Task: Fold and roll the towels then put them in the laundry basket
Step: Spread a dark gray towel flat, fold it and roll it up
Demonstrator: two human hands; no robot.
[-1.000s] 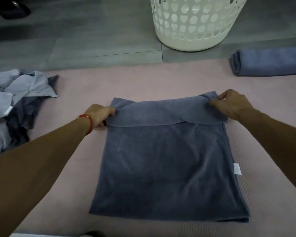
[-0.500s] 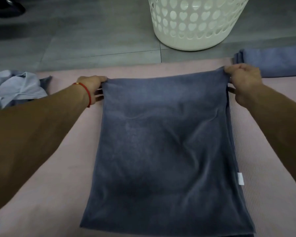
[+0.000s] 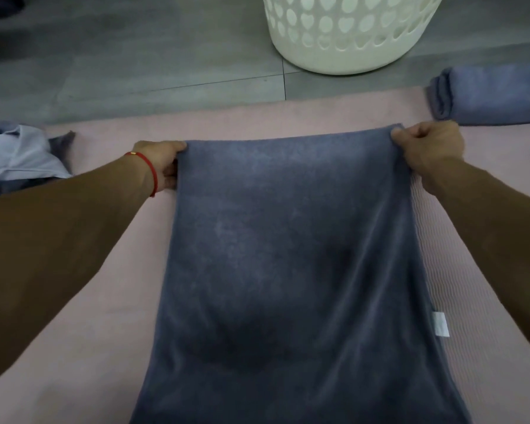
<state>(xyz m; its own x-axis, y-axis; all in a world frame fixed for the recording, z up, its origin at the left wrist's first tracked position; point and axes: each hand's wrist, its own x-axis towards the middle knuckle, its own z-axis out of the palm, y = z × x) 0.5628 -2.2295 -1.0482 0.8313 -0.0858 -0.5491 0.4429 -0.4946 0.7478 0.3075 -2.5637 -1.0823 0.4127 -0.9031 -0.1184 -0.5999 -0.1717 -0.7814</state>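
Grey towel (image 3: 291, 255) lay flat at centre of pink mat (image 3: 233, 117). Left hand (image 3: 158, 162) pinched far corner at 10 o'clock, right hand (image 3: 430, 148) pinched corner at 2 o'clock; likely tensioning edge for straight fold. Laundry basket (image 3: 343, 47) waited at 12 o'clock, rolled towel (image 3: 487, 94) beside right hand.

Grey-blue towel (image 3: 291, 255): soft matt terry cloth, short nap. Pink mat (image 3: 487, 286): matt, finely ribbed fabric. Laundry basket (image 3: 346, 53): smooth cream plastic, perforated. Floor (image 3: 120, 62): grey matt tiles. Rolled towel (image 3: 496, 93): same matt cloth.
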